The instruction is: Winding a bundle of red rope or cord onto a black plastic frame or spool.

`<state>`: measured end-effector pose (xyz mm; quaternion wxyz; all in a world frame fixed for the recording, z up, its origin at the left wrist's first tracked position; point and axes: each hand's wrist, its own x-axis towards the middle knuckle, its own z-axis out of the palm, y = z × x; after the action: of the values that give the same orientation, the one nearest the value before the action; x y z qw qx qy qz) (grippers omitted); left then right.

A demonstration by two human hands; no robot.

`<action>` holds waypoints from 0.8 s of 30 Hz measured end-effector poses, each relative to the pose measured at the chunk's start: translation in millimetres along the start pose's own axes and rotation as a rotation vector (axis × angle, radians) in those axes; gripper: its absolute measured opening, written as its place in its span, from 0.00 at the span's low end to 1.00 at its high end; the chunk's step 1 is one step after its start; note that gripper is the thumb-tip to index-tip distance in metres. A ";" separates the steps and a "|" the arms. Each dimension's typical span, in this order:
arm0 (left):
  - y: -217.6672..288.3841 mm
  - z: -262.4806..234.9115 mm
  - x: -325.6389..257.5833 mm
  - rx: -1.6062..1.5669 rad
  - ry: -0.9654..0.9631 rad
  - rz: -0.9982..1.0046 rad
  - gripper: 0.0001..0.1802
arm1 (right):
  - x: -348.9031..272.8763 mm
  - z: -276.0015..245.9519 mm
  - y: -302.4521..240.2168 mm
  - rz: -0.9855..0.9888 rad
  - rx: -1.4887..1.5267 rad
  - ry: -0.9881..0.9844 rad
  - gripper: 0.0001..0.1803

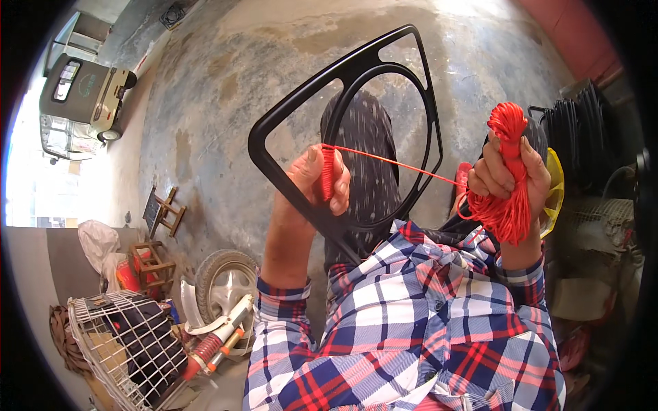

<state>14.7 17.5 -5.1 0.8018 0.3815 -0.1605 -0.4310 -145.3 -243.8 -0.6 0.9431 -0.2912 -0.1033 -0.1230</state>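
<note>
My left hand (312, 181) grips the lower edge of a black metal frame (356, 68) with rounded corners and an inner ring. Red cord is wound around that edge just beside my fingers. One taut strand of red cord (397, 163) runs from the wrapped part across to my right hand (510, 175). My right hand is closed around a bundle of red cord (508, 198), with loops hanging below and a tuft sticking out above. My legs in dark patterned trousers show behind the frame.
A concrete floor (226, 82) spreads behind. At lower left stand a white wire basket (127, 342), a wheel with a scooter fork (223, 288) and small wooden stools (161, 212). A small vehicle (86, 103) is parked far left. More black frames (582, 130) are stacked at right.
</note>
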 end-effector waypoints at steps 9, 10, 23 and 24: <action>1.9 4.3 -2.8 -0.018 -0.017 0.010 0.23 | 0.2 -3.2 0.1 0.008 0.015 -0.032 0.20; 2.1 2.4 -2.1 -0.035 -0.033 0.006 0.23 | -0.5 -3.0 0.0 0.008 0.008 -0.029 0.20; 4.3 1.5 0.6 -0.124 -0.079 0.030 0.17 | -2.4 -4.6 6.0 0.020 0.036 -0.037 0.20; 4.2 1.6 0.1 -0.124 -0.063 0.028 0.17 | -2.5 -5.0 6.5 0.024 0.030 -0.034 0.19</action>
<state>16.2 18.1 -0.9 0.8244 0.3152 -0.1640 -0.4405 -145.2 -241.1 -8.8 0.9468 -0.2803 -0.1177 -0.1053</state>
